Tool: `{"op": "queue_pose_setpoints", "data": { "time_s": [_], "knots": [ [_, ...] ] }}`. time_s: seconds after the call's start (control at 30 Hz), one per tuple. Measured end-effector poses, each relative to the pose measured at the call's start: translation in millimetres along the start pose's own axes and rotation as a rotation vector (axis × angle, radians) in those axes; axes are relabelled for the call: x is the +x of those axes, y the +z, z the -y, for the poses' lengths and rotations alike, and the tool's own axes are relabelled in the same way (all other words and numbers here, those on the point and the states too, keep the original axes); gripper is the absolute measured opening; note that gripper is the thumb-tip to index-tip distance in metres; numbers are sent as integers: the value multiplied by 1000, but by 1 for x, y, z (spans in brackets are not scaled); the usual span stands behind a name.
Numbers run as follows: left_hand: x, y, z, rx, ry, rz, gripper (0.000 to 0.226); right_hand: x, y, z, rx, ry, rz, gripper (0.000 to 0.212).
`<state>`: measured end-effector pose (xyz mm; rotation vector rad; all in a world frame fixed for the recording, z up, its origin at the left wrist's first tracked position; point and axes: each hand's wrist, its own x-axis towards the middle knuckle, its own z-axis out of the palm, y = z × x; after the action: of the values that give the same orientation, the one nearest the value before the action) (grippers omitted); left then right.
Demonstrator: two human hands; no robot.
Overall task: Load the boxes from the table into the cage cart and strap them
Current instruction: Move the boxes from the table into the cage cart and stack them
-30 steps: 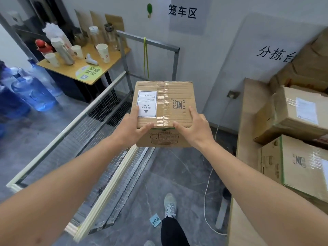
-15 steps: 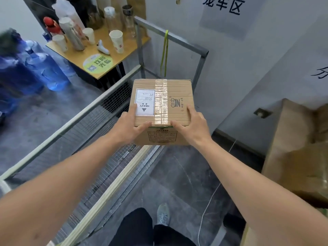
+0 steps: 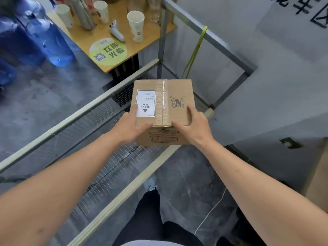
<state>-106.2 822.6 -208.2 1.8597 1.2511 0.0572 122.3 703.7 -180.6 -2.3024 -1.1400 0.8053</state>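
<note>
I hold a taped cardboard box (image 3: 174,94) with a white "HEAVY" label over the cage cart (image 3: 99,98), a metal frame with wire-mesh sides and floor. My left hand (image 3: 132,126) grips the box's near left corner, thumb on top. At the near right corner, my right hand (image 3: 192,126) grips it the same way. A yellow-green strap (image 3: 195,50) hangs from the cart's far top rail. The box sits above the cart's far end, inside the frame's outline.
A small wooden table (image 3: 124,48) with paper cups (image 3: 135,25) stands beyond the cart. Blue water jugs (image 3: 44,38) are on the floor at the far left. A grey wall panel (image 3: 266,107) rises on the right. A white cable (image 3: 211,210) runs on the floor by my legs.
I have turned left and stepped toward the cart, carrying the box over it. The table with the other boxes has left the view on the right.
</note>
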Motion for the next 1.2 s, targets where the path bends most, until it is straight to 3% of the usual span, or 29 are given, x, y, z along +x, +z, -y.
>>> {"op": "queue_pose_setpoints", "data": {
  "time_s": [0.2,0.5,0.73,0.83,1.0,1.2],
  "knots": [
    [66,-10,35,-30,-102,28,100,80,35,14,-60,32,105,99],
    [140,18,83,-105,-246,60,95,174,88,-7,-71,69,268,99],
    [205,84,123,-238,-388,23,91,258,140,-53,-75,75,385,87],
    [237,117,137,-287,-447,-19,83,295,168,-79,-119,84,407,89],
    [286,170,163,-332,-506,-42,91,351,213,-122,-244,116,441,95],
    [337,219,186,-405,-539,-128,84,410,249,-167,-297,57,508,97]
  ]
}}
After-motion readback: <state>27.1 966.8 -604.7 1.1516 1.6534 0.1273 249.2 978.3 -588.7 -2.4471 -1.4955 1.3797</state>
